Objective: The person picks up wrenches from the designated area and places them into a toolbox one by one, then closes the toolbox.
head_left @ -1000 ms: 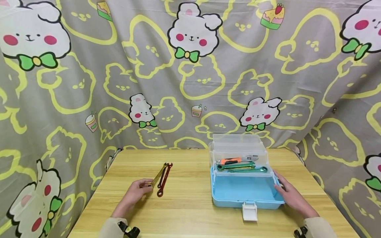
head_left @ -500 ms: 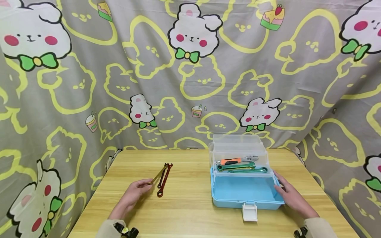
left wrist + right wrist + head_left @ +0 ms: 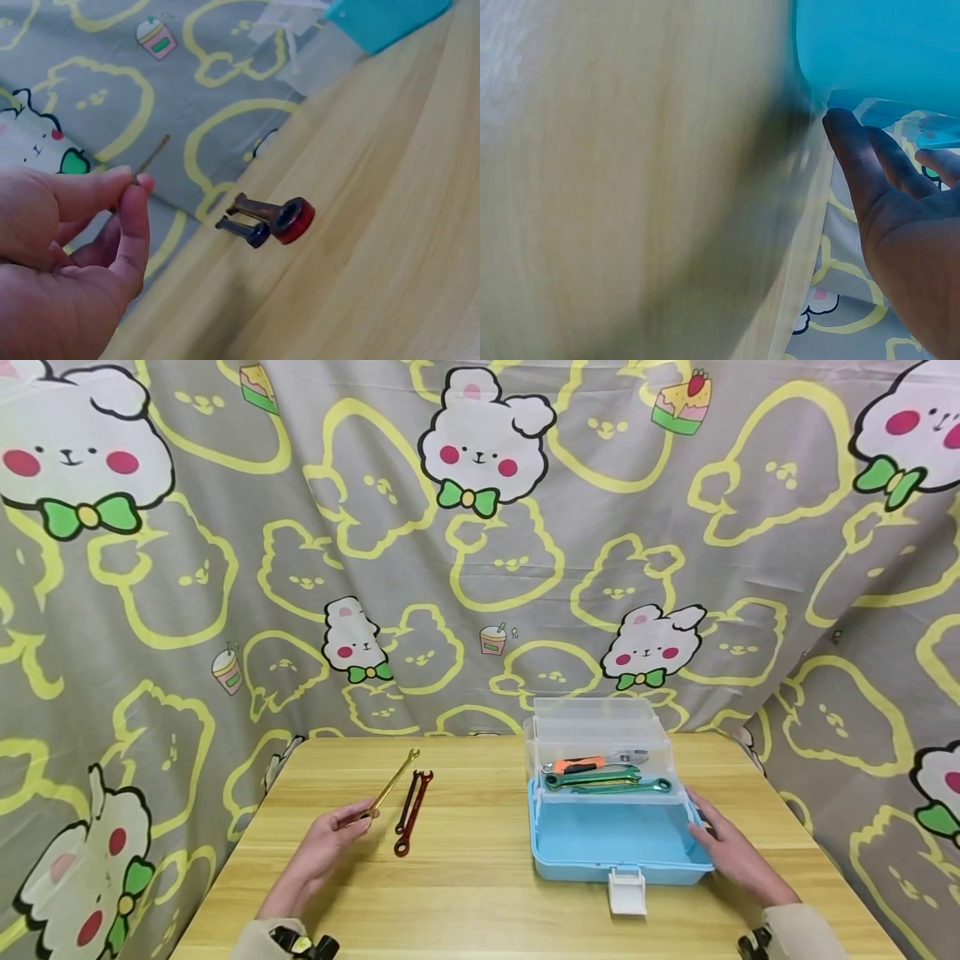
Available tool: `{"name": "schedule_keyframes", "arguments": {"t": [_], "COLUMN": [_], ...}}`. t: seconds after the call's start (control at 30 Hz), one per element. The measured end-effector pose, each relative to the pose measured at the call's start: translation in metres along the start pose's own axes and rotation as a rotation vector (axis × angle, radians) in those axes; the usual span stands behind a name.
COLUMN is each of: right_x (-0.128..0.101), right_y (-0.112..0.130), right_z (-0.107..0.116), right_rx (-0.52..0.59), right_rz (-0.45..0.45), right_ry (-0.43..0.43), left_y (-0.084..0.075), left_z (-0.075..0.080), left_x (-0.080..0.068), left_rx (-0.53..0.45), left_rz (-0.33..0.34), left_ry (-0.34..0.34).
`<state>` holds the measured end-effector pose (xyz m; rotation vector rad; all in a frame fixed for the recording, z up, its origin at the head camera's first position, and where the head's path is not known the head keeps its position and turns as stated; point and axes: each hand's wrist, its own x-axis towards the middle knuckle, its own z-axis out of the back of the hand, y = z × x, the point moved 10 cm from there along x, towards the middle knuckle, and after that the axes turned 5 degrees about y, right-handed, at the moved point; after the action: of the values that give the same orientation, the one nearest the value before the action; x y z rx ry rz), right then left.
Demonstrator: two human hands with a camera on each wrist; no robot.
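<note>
Gold wrench (image 3: 391, 784) is pinched at one end by the left hand (image 3: 322, 846), tilted up off the table (image 3: 465, 893) beside the red wrench (image 3: 413, 812). Right hand (image 3: 731, 853) rests flat, fingers straight, against the blue toolbox (image 3: 615, 843).

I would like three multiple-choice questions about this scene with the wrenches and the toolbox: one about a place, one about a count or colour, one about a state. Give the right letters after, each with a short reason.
1. Where does the red wrench lie?
A. on the table
B. in the clear tray
C. in the right hand

2. How many green wrenches show in the clear tray?
A. none
B. two
C. five

3. What is the state of the gold wrench?
A. flat on the table
B. pinched by the left hand and raised
C. inside the blue toolbox

Answers:
1 A: it rests on the table, apart from both hands.
2 B: two green ones lie side by side, below an orange-handled tool.
3 B: the left hand pinches its lower end; the right hand only rests against the blue toolbox.
</note>
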<state>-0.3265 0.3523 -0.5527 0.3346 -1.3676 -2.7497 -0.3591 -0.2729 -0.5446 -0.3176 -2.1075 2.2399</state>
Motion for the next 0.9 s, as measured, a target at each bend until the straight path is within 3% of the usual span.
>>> {"name": "schedule_keyframes", "arguments": {"t": [0.53, 0.9], "right_x": [0.002, 0.003], "right_y": [-0.001, 0.000], "right_z": [0.000, 0.000], "right_rx": [-0.002, 0.000], "right_rz": [-0.001, 0.009], "right_ry": [0.003, 0.004], "left_y": [-0.020, -0.023], "left_z": [-0.015, -0.022], "left_x": [-0.005, -0.005], "left_rx": [0.061, 0.067], "left_rz": [-0.040, -0.032], "left_ry": [0.080, 0.074]}}
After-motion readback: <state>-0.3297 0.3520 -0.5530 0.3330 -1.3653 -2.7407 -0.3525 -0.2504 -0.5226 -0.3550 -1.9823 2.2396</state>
